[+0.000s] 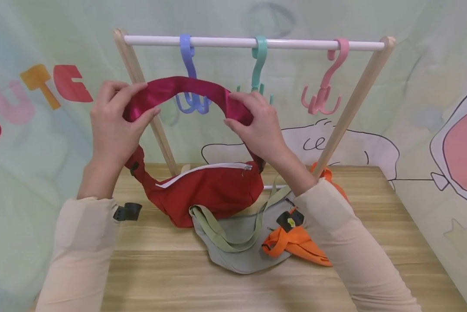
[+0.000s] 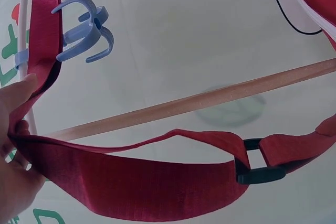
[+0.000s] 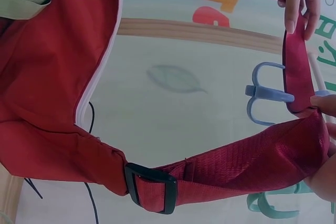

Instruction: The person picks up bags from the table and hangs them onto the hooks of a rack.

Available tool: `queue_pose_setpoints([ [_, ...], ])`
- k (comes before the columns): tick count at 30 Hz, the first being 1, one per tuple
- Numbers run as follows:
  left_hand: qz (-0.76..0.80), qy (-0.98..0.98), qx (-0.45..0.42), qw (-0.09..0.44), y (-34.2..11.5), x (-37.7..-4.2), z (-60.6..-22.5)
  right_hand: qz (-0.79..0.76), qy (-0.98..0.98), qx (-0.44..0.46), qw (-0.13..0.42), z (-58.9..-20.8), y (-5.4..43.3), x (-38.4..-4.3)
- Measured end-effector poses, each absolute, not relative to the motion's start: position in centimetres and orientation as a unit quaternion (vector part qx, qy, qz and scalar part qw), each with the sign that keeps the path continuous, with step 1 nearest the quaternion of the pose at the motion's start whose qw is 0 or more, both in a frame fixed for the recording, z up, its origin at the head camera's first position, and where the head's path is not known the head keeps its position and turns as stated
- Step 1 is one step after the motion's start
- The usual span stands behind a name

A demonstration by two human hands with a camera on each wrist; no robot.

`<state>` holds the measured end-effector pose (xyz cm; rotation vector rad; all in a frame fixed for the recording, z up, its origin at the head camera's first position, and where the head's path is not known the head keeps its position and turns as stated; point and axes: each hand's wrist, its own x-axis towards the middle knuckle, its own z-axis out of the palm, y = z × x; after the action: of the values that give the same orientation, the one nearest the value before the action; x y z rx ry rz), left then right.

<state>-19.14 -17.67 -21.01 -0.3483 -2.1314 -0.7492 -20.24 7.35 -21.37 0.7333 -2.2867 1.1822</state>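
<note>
Pale sleeves (image 1: 350, 251) reach in from the bottom, and out at their ends both hands are busy! Left hand (image 1: 114, 119) has thumb and fingers clamped on the red strap (image 1: 178, 84); right hand (image 1: 259, 121) pinches it too, well apart from the other. That wide grip looks chosen to spread the loop, so the stretch between them arches up open rather than folding shut. And where is it? Right in front of the blue hook (image 1: 186, 56), prongs showing below the band (whether strap and prong touch, I cannot tell).

Follow the strap down: a black buckle (image 2: 261, 176) joins it towards the red bag (image 1: 213, 186), which sits below the hands, white zip uppermost, probably because both ends of the strap draw on it from above. Is the table (image 1: 159, 273) bearing any of its weight? Can't say from here.

Just beside it lies the grey bag (image 1: 233, 258), partly behind the red one, its green strap looped across the top. Orange bag (image 1: 301, 247) next, half hidden by the right sleeve.

Further out, wooden posts (image 1: 354, 104) carry the bar (image 1: 225, 42), with green (image 1: 259, 65) and pink hooks (image 1: 327, 82) spaced along it, presumably to give each its own room.
</note>
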Motion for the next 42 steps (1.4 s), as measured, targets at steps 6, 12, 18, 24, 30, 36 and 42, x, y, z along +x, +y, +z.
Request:
queue_pose_setpoints([
  [6,-0.299,-0.85,-0.138,0.411,-17.7,-19.2,-20.9,0.425,-0.836,0.267,0.222,-21.4,7.3,-20.1],
  [12,-0.299,-0.852,-0.138,0.407,-17.8,-19.3,-20.9,0.421,-0.839,0.268,0.216,-21.3,7.3,-20.1],
  [18,-0.295,-0.855,-0.141,0.402,-17.8,-19.4,-21.1,0.421,-0.839,0.27,0.215,-21.3,7.2,-20.1],
  [24,-0.292,-0.858,-0.14,0.399,-17.9,-19.3,-21.2,0.421,-0.84,0.271,0.208,-21.3,7.1,-20.1],
  [30,-0.296,-0.858,-0.141,0.396,-17.9,-19.3,-21.3,0.415,-0.845,0.271,0.202,-21.4,7.1,-20.1],
  [36,-0.304,-0.85,-0.15,0.404,-18.1,-19.3,-21.6,0.414,-0.844,0.278,0.198,-21.6,7.0,-20.0],
  [42,-0.311,-0.848,-0.155,0.401,-18.3,-19.2,-22.0,0.416,-0.844,0.282,0.189,-22.1,6.9,-20.4],
])
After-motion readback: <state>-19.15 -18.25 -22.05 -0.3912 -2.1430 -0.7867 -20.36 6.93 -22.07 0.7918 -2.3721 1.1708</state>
